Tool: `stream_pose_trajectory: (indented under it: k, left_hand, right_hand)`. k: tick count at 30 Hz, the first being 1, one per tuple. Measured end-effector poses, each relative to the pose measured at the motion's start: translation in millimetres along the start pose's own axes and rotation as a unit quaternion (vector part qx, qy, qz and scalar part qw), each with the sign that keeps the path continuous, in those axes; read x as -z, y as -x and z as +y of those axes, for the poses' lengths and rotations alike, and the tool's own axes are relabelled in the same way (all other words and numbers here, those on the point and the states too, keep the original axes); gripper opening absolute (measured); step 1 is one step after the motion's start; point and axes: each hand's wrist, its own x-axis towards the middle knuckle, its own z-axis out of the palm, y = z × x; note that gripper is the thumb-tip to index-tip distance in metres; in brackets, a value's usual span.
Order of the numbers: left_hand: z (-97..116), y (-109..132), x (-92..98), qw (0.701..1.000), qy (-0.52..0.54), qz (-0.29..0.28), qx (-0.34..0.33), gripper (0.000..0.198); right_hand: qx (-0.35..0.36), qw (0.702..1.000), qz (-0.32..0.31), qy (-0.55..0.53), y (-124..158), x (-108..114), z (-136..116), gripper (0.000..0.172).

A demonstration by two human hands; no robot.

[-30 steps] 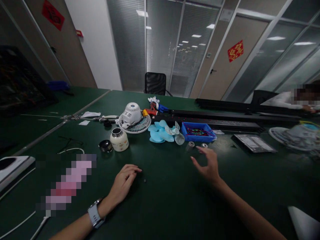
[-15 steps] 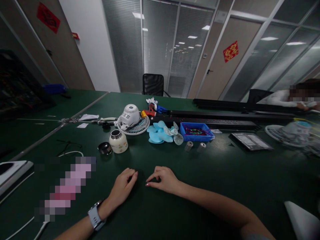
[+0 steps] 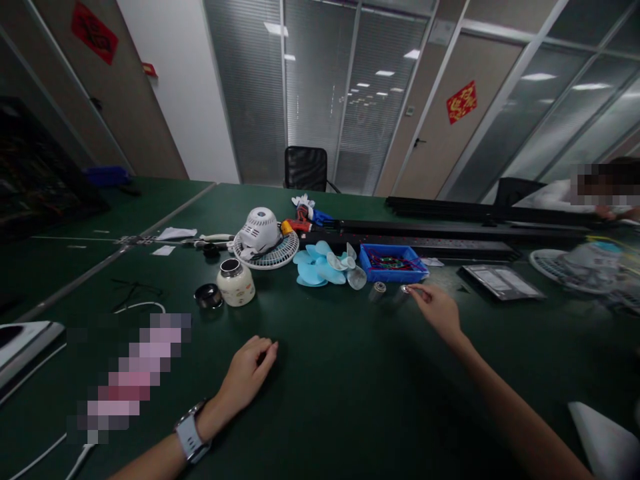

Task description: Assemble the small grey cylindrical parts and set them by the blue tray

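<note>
My right hand (image 3: 436, 308) reaches forward over the green table (image 3: 350, 387), fingers pinched together. Its fingertips are at a small grey cylinder (image 3: 404, 291), with a second cylinder (image 3: 377, 289) just to the left. What the pinch holds is too small to make out. Right behind the hand stands a blue tray (image 3: 393, 270) of small parts. My left hand (image 3: 247, 370), a watch on its wrist, rests on the table with its fingers curled under, and nothing shows in it.
Light blue fan blades (image 3: 320, 263), a white fan motor on its grille (image 3: 263, 237), a cream jar (image 3: 235, 281) and a black lid (image 3: 209, 295) lie beyond my hands. Black rails (image 3: 450, 240) cross the back. A booklet (image 3: 503, 281), another fan (image 3: 585, 267) and a seated person (image 3: 575, 193) are at right.
My right hand pulled back to a small speck on the table by my left hand and pinched there. It has now stretched forward again to the grey cylinders. My left hand stayed put.
</note>
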Motion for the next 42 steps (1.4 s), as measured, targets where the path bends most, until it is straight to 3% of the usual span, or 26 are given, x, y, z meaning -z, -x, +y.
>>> stream_pose_trajectory:
  k: [12, 19, 22, 25, 28, 31, 37, 39, 42]
  left_hand:
    - [0.0, 1.1, 0.9, 1.0, -0.011, -0.007, -0.005, 0.038]
    - [0.0, 1.8, 0.9, 1.0, -0.008, -0.011, 0.0, 0.037]
    - [1.3, 0.0, 0.9, 1.0, -0.012, -0.012, -0.002, 0.038]
    - [2.0, -0.2, 1.0, 1.0, -0.011, -0.015, -0.005, 0.038]
    - [1.9, 0.8, 1.3, 1.0, -0.007, -0.017, -0.005, 0.038]
    - [2.6, 1.1, 1.6, 1.0, -0.007, -0.013, -0.003, 0.038]
    - [4.8, 0.9, 3.6, 1.0, -0.002, 0.0, -0.004, 0.037]
    - [4.6, 1.9, 4.7, 1.0, 0.009, 0.003, 0.001, 0.039]
    - [6.9, 3.5, 3.6, 0.999, 0.044, 0.005, -0.006, 0.033]
  right_hand:
    - [0.005, 0.998, 0.028, -0.059, -2.6, -14.0, 14.9, 0.059]
    - [0.002, 0.999, -0.012, -0.053, -5.0, -18.1, 18.7, 0.061]
    - [0.02, 0.999, 0.031, -0.013, 3.5, -15.9, 12.0, 0.054]
    - [0.091, 0.993, 0.07, 0.013, 17.0, -15.1, -8.4, 0.049]
    - [0.139, 0.99, 0.004, -0.009, 24.1, -22.1, -34.6, 0.054]
    - [0.102, 0.993, -0.041, -0.037, 18.5, -37.5, -51.1, 0.063]
    - [0.013, 0.988, -0.073, -0.135, 3.5, -58.8, -45.9, 0.056]
    - [0.009, 0.983, -0.077, -0.168, 9.5, -57.1, -46.3, 0.055]
    - [0.034, 0.965, -0.136, -0.222, 30.3, -50.5, -62.0, 0.056]
